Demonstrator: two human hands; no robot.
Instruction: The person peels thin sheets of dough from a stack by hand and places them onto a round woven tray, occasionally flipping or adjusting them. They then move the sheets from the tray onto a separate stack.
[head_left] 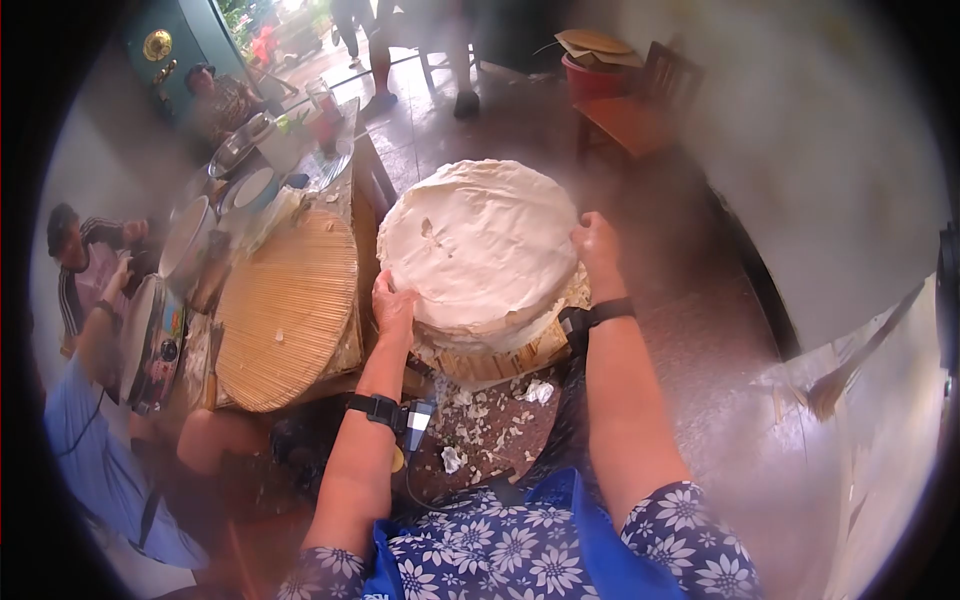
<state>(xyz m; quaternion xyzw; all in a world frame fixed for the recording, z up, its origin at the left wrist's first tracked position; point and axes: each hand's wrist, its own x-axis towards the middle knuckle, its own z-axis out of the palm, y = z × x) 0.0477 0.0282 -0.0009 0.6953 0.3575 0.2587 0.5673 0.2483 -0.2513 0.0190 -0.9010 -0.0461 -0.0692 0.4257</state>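
Note:
A thick stack of thin, pale round flatbreads [480,240] lies in front of me, its top sheet wrinkled with a small torn spot left of the middle. Under it is a straw-coloured round base [490,365], mostly covered. My left hand [395,305] grips the stack's near left edge, thumb lying along the rim. On the opposite side, my right hand [598,245] has its fingers closed at the right edge. The undersides of both hands' grips are hidden.
To the left, a round slatted mat [290,310] leans on a cluttered table with bowls [188,235]. Crumbs and crumpled scraps [452,460] lie on the dark surface below the stack. Other people sit at left. A wooden chair [630,115] and red bucket [595,80] stand behind.

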